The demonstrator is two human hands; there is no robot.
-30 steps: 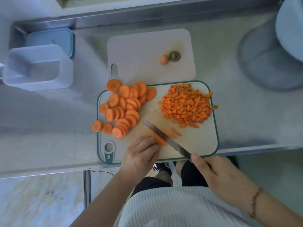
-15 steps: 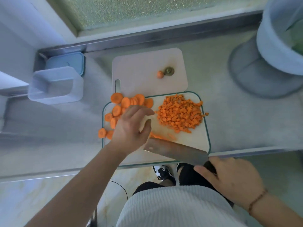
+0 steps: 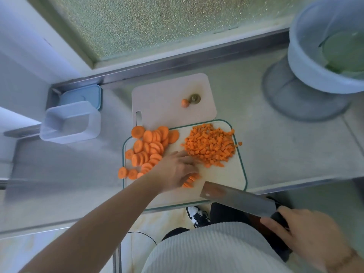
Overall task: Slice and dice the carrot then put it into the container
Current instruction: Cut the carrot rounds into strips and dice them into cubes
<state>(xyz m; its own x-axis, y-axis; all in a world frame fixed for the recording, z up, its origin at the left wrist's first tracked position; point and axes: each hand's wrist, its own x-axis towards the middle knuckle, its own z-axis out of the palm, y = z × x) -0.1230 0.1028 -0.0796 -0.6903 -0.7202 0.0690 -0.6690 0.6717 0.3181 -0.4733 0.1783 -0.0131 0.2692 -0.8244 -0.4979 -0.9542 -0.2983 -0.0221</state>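
The left hand (image 3: 177,170) lies flat-fingered on the cutting board (image 3: 226,180), gathering carrot strips (image 3: 190,181) for dicing. The right hand (image 3: 307,231) grips the knife (image 3: 236,200), held aside at the surface's near edge. The container (image 3: 71,123) waits far left.

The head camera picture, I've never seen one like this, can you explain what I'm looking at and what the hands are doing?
A camera worn on a person's head looks down at a kitchen counter, so you see their own arms. On the green-rimmed cutting board lie round carrot slices and a pile of diced carrot. The left hand rests on a few slices by the board's middle. The right hand grips a cleaver, lifted near the board's front edge. An empty clear container waits at the left; a second board behind holds the carrot ends.
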